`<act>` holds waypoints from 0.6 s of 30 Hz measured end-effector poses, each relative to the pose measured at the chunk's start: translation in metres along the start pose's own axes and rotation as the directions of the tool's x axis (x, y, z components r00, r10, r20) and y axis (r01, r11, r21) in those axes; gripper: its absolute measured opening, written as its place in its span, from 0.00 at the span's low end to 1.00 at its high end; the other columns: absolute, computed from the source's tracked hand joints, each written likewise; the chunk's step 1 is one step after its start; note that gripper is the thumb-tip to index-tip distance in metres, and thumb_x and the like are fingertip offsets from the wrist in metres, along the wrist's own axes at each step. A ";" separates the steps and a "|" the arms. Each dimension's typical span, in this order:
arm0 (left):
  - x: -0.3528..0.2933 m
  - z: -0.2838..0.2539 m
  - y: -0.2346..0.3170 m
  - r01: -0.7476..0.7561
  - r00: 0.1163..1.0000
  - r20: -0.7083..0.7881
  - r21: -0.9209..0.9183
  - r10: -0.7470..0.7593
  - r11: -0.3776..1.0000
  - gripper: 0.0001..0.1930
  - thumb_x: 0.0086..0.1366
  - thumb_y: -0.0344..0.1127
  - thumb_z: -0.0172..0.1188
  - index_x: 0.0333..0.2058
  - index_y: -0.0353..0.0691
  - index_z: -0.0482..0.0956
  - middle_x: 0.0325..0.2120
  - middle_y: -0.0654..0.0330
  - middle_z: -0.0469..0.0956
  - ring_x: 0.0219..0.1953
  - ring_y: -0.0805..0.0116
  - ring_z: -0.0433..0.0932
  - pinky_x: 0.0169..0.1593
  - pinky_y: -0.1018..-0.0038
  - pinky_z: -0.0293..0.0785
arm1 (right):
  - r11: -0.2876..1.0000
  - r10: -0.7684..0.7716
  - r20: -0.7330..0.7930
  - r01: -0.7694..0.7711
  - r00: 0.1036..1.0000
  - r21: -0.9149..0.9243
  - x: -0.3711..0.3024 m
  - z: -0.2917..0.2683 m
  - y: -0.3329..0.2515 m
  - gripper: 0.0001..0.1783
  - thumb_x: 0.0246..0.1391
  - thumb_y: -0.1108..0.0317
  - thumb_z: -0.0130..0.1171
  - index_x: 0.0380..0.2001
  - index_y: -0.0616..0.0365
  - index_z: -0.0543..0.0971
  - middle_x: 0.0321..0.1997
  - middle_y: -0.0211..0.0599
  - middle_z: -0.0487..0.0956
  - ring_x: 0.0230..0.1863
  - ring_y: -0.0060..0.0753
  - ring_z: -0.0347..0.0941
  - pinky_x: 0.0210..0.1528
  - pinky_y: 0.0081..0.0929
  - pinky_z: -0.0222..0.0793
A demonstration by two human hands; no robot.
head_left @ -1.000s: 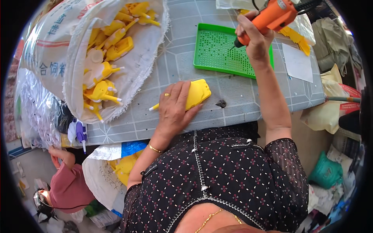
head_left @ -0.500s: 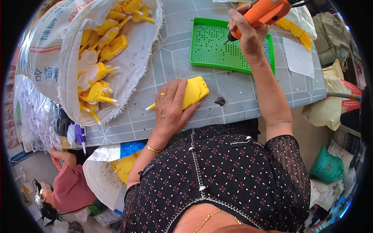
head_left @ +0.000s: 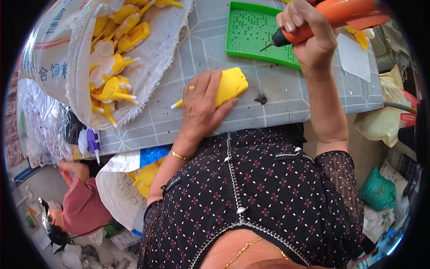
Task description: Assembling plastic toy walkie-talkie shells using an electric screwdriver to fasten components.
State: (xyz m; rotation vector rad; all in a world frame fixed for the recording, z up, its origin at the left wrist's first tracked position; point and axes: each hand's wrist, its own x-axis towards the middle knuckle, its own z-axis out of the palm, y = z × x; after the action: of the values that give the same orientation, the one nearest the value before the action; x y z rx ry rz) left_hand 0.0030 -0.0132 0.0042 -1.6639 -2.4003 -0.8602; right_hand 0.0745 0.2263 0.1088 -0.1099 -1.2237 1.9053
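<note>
Orange power driver sits in the closed fist of the right hand, its thin bit angled left over the near rim of the green tray. The left hand holds a yellow plastic piece against the grey table, set in from the near edge. Open tabletop runs from the piece's white tip to the white sack; just right lies a small dark part

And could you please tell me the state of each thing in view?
Yellow piece, held flat under the left hand
Driver, gripped in the right hand, bit off the piece
Tray, flat, uncovered
Upper sack, open, yellow parts inside
Paper, lying flat
</note>
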 end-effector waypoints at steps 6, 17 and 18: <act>0.002 0.003 -0.002 -0.022 0.999 -0.024 0.021 0.023 1.000 0.39 0.54 0.46 0.73 0.61 0.34 0.71 0.53 0.52 0.73 0.54 0.49 0.73 0.53 0.56 0.68 | 0.984 0.169 0.118 -0.174 0.978 0.033 -0.036 0.018 0.002 0.12 0.56 0.75 0.61 0.37 0.57 0.68 0.23 0.31 0.70 0.17 0.24 0.67 0.27 0.26 0.71; 0.001 0.004 -0.003 -0.043 0.998 -0.046 0.026 0.044 0.999 0.39 0.55 0.47 0.74 0.61 0.34 0.71 0.53 0.52 0.74 0.54 0.50 0.73 0.52 0.57 0.69 | 0.983 0.151 0.094 -0.160 0.984 0.090 -0.046 0.022 0.018 0.14 0.56 0.77 0.61 0.40 0.57 0.67 0.26 0.33 0.72 0.19 0.23 0.69 0.27 0.24 0.72; 0.000 0.004 -0.003 -0.042 0.998 -0.043 0.027 0.043 0.999 0.39 0.55 0.47 0.74 0.61 0.34 0.71 0.53 0.52 0.74 0.54 0.50 0.73 0.52 0.57 0.69 | 0.986 0.118 0.093 -0.128 0.989 0.110 -0.046 0.023 0.018 0.14 0.56 0.78 0.61 0.40 0.57 0.67 0.27 0.33 0.72 0.19 0.23 0.69 0.27 0.24 0.72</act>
State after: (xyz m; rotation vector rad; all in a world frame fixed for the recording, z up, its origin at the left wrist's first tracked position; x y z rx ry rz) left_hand 0.0009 -0.0115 -0.0004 -1.6630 -2.3284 -0.8467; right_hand 0.0821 0.1754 0.0899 -0.0433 -1.1836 2.1032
